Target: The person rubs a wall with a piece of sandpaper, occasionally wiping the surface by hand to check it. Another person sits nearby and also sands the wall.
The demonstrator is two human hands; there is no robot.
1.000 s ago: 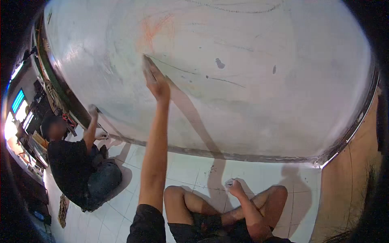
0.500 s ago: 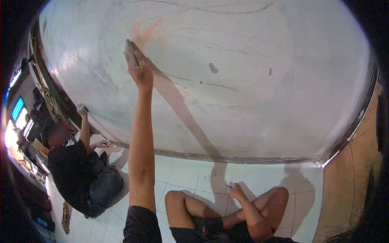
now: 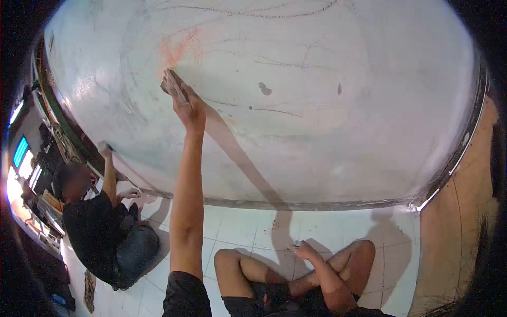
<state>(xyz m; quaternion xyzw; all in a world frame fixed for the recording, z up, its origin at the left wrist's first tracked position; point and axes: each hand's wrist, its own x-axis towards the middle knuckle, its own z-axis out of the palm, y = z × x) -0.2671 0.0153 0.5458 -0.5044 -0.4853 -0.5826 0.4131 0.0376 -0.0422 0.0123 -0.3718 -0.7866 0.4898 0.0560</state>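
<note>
My left hand (image 3: 184, 100) reaches up with a straight arm and lies against the pale wall (image 3: 338, 153). Its dusty fingers press together over a flat dark piece (image 3: 164, 87) that looks like sandpaper, mostly covered by the hand. Just above the fingertips is an orange-red smudge (image 3: 179, 47). My right hand (image 3: 304, 251) is low, near my crossed legs and over the tiled floor, with its fingers curled. Something small and dark seems to poke out of it, too small to name.
On the left another person (image 3: 95, 232) sits on the floor, one hand (image 3: 105, 148) raised to the wall. Dark crumbs (image 3: 273, 227) lie on the white tiles (image 3: 232, 227). Grey patches (image 3: 265, 89) and dark lines mark the wall. A brown panel (image 3: 449, 222) stands on the right.
My left hand has slid a little down the wall, with its fingers now tilted more to the left. The view has shifted slightly. My right hand stays nearly still.
</note>
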